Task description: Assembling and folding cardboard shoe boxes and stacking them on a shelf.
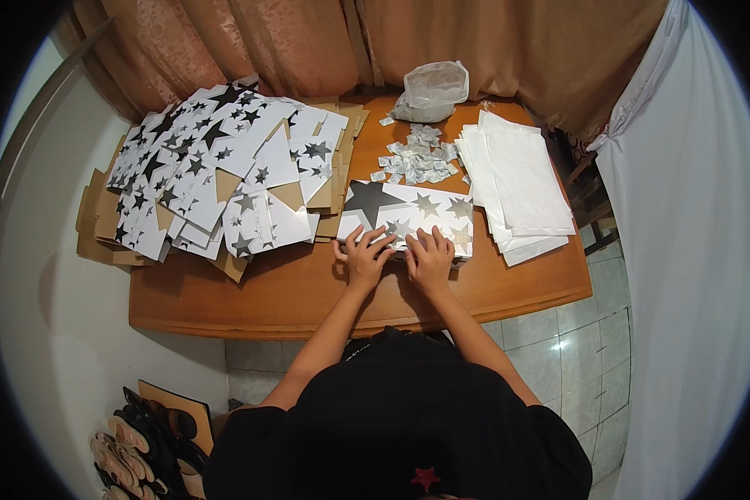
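Note:
A white cardboard box (406, 212) printted with black and grey stars lies near the middle of the wooden table, its top face flat. My left hand (364, 257) rests on its front left edge with fingers spread. Beside it, my right hand (430, 260) presses on the front edge, fingers also apart. Both hands touch the box without gripping it. Its front side is mostly hidden behind my hands. Just beyond the box lies a loose heap of small whitish packets (418, 158).
A large pile of flattened star-printed cardboard boxes (217, 171) covers the table's left side. White paper sheets (521, 175) are stacked to the right. A translucent plastic bag (436, 87) stands at the back before brown curtains (300, 46). Shoes (125, 458) are at the lower left.

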The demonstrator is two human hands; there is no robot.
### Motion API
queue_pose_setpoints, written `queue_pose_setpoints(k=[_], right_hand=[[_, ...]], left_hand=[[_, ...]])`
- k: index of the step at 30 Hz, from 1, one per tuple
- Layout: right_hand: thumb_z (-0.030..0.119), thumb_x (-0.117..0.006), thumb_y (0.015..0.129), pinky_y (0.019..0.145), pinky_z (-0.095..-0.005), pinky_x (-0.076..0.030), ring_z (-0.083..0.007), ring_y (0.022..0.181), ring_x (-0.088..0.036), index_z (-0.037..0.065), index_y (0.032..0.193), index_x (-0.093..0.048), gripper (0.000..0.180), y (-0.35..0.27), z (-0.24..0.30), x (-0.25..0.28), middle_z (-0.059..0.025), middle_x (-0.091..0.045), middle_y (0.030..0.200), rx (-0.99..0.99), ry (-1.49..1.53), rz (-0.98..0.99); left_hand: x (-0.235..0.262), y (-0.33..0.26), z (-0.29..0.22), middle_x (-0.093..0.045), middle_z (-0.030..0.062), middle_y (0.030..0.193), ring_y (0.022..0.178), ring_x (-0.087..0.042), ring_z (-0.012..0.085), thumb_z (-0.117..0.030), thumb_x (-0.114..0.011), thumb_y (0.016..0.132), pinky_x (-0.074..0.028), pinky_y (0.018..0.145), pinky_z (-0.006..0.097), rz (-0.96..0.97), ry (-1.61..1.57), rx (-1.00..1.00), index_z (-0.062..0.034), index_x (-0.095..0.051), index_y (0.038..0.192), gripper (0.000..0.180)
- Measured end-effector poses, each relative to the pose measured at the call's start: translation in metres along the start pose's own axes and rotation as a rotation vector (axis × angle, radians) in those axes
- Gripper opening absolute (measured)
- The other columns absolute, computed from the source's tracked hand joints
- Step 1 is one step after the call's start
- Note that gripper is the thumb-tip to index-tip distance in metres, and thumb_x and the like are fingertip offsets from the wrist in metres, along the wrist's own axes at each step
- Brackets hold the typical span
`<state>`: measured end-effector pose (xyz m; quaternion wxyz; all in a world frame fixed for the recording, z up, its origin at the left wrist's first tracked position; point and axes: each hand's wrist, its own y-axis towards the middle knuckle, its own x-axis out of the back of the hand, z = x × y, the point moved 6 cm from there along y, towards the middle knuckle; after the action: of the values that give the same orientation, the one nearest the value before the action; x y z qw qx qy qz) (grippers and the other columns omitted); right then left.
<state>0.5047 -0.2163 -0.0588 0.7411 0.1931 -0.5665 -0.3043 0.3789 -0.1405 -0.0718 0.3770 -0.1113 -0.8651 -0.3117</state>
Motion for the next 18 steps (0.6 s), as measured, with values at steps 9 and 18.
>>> queue_pose_setpoints(k=[9, 18], right_hand=[[0.026, -0.065, 0.074, 0.090, -0.0484, -0.028, -0.0322, 0.113, -0.043, 0.015, 0.098, -0.064, 0.026, 0.002, 0.005, 0.000, -0.0070, -0.057, 0.109, -0.021, -0.023, 0.004], [0.035, -0.063, 0.074, 0.092, -0.0531, -0.025, -0.0288, 0.112, -0.044, 0.011, 0.102, -0.059, 0.037, 0.056, -0.046, 0.015, -0.0078, -0.056, 0.108, -0.165, 0.044, 0.233]], left_hand=[[-0.007, -0.006, 0.002, -0.057, -0.0103, 0.114, 0.117, -0.037, 0.0222, -0.034, -0.065, 0.077, -0.008, 0.097, 0.054, -0.107, 0.006, -0.043, -0.0293, -0.068, 0.098, 0.022], [-0.010, -0.001, -0.005, -0.054, -0.0044, 0.116, 0.123, -0.030, 0.0262, -0.034, -0.067, 0.075, -0.002, 0.100, 0.057, -0.083, -0.150, 0.123, -0.0206, -0.069, 0.089, 0.019]])
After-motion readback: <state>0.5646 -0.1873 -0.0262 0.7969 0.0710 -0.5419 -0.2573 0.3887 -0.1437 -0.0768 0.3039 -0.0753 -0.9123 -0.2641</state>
